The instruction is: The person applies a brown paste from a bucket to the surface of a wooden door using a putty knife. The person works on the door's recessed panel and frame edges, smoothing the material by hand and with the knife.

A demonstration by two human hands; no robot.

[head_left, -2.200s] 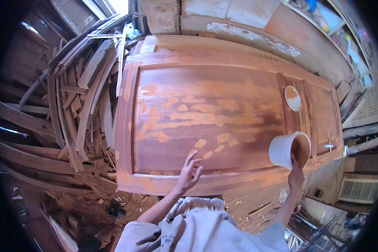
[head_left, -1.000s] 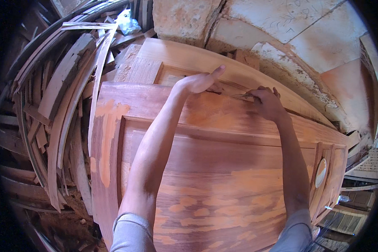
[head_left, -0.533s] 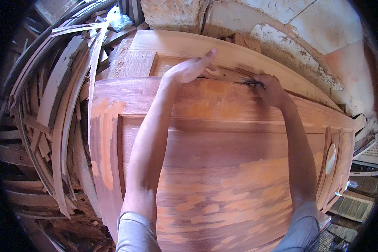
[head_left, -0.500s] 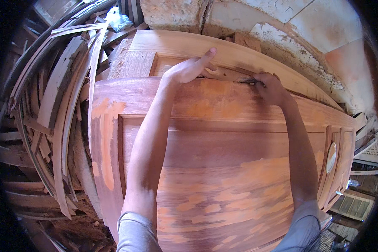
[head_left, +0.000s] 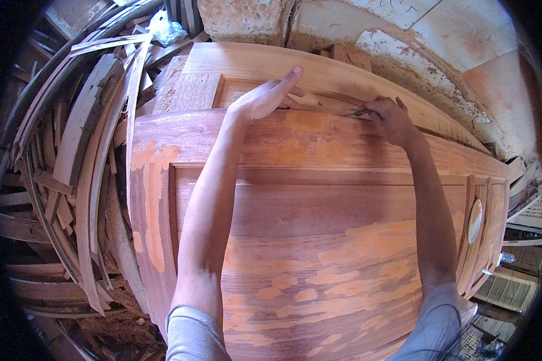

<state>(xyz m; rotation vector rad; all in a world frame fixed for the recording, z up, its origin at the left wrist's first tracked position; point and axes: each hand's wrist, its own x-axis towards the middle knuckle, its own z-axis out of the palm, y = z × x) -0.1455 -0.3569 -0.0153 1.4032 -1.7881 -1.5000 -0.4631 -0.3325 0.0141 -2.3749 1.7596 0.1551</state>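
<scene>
Reddish panel (head_left: 319, 207), orange-patched, before the person. At its far edge, right hand (head_left: 394, 123) pinches a thin dark tool (head_left: 356, 111); left hand (head_left: 262, 102) there, thumb raised, grip unclear. Right hand has left the white tub; work now at this edge. Paler panel (head_left: 259, 57) beyond.

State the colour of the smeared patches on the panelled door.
The smeared patches are orange, showing best in the head view.
</scene>
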